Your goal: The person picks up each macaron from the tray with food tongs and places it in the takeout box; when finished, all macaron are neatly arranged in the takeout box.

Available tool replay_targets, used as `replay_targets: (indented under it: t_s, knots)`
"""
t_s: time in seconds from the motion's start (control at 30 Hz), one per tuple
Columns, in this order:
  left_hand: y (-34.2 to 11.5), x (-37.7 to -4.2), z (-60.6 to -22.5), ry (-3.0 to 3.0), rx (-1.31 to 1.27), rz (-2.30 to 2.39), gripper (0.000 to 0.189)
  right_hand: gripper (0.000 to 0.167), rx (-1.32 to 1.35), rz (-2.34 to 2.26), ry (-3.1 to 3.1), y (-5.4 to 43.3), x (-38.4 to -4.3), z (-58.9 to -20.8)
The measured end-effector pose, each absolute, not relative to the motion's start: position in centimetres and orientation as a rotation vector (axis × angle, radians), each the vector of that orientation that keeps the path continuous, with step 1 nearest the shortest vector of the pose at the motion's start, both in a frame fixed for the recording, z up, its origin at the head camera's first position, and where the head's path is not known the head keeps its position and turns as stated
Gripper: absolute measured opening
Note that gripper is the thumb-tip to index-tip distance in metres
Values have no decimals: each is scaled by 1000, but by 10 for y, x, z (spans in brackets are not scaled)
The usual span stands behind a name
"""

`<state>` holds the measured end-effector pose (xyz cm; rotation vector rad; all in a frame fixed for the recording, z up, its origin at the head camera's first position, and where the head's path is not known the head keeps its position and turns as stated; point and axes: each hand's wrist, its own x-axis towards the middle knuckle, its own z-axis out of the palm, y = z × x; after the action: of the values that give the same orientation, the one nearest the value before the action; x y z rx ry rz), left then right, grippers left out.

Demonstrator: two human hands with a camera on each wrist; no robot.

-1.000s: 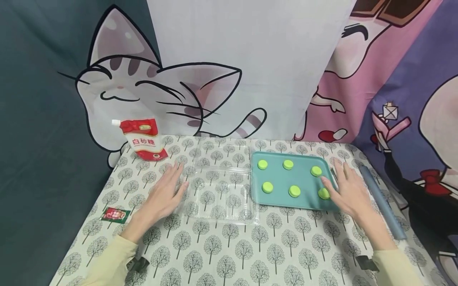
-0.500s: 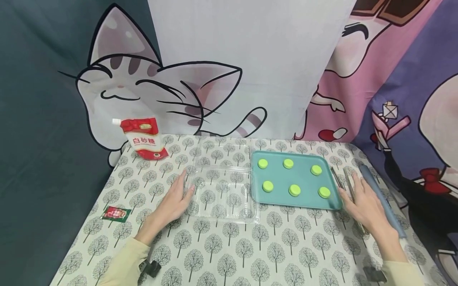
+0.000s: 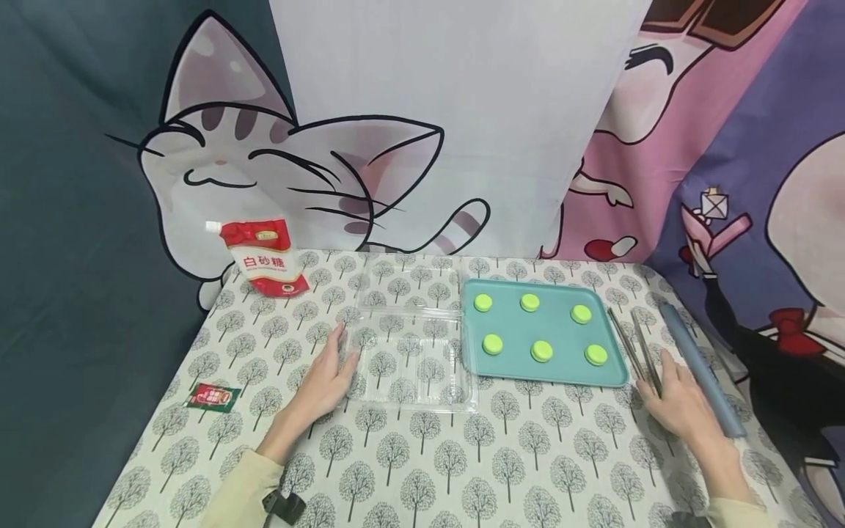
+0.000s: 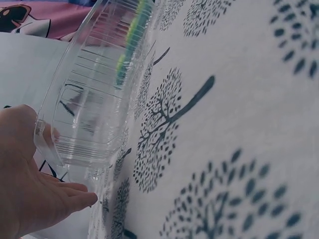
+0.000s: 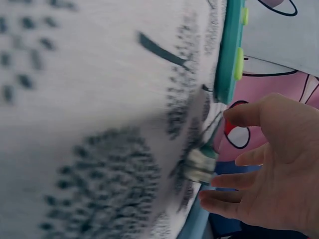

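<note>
My left hand (image 3: pixel 325 381) is at the left rim of a clear plastic clamshell box (image 3: pixel 412 405), whose lid is folded back. In the left wrist view its thumb and fingers lie apart beside the box wall (image 4: pixel 89 99); whether they touch is unclear. My right hand (image 3: pixel 680 402) hovers by the handle end of metal tongs (image 3: pixel 648 350), lying right of the teal tray (image 3: pixel 518 328). In the right wrist view, thumb and fingers are spread around the tongs (image 5: pixel 202 164) without gripping them. Several green macarons (image 3: pixel 541 351) sit in two rows on the tray.
A blue-grey bar (image 3: pixel 705 374) lies along the table's right side, beyond the right hand. At the back left lies a red-and-white sugar pouch (image 3: pixel 267 257). A small red-and-green packet (image 3: pixel 213 397) is near the left edge. Printed curtains (image 3: pixel 370 183) hang behind the tree-patterned tablecloth (image 3: pixel 422 469).
My right hand has moved from above the tray's right edge rightward and nearer, beside the tongs. My left hand has shifted right and down to the box rim.
</note>
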<state>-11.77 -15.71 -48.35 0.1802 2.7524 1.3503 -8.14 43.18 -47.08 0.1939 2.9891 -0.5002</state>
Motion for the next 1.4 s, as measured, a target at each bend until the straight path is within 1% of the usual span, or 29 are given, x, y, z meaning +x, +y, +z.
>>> replay_targets:
  t_s: [0.13,0.53,0.87,1.1,1.3,1.4]
  knots:
    - [-157,-117,-486,2748,186,1377,67,88,191,-493,2990,434,-81,-478]
    - [-152,-117,-487,2714,210,1397,61,77,334,-470,3055,436,-81,-484]
    - [-149,-117,-489,2701,234,1443,59,67,352,-504,3084,441,-78,-484]
    - [-150,-121,-487,2714,254,1437,59,54,281,-540,3206,443,-77,-487]
    - [-153,-126,-485,2726,226,1407,61,56,350,-636,3202,442,-79,-488]
    - [-155,-128,-485,2729,231,1404,60,53,328,-655,3241,445,-78,-487]
